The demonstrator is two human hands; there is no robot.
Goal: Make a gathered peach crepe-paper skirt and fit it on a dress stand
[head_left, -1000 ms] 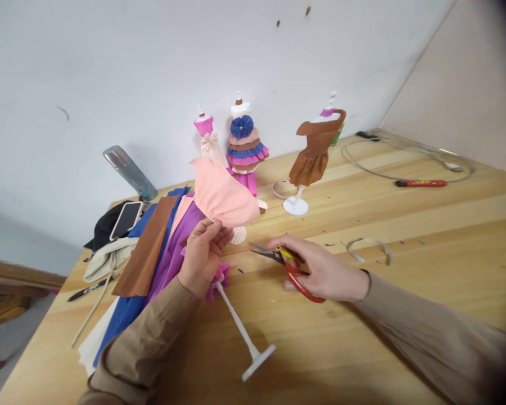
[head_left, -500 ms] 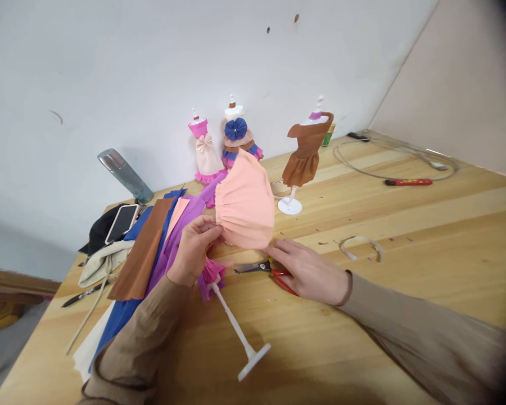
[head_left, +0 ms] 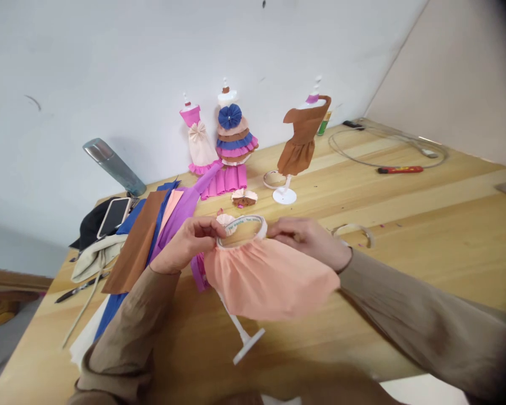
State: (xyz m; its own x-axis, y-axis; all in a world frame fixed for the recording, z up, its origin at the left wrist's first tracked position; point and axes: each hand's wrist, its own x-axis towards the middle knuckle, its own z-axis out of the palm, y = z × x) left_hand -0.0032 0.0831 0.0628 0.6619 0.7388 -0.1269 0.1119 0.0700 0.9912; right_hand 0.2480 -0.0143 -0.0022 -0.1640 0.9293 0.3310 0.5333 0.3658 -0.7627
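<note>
My left hand (head_left: 191, 242) pinches the left side of a roll of tape (head_left: 261, 228), a white ring with print on its inner wall. A gathered peach paper skirt (head_left: 265, 275) hangs from the ring and spreads to the right. At the ring's right side is my right hand (head_left: 310, 239), its fingers curled in; what they grip, if anything, is hidden. Below the skirt, a white doll stand (head_left: 244, 337) lies tilted on the table, its upper part covered. A pale pleated rosette (head_left: 226, 221) shows behind the ring.
Three small dressed mannequins stand at the back: one pink (head_left: 198, 135), one tiered (head_left: 236, 132), one in brown (head_left: 301, 135). Folded paper sheets (head_left: 139, 242), a phone (head_left: 114, 216) and a bottle (head_left: 116, 166) lie left. A cutter (head_left: 400, 170), cable and tape ring (head_left: 365, 233) are right.
The skirt has tipped down from upright to spread out to the right, and the tape ring now shows. My right hand has left the scissors and risen to the ring; the scissors are out of sight.
</note>
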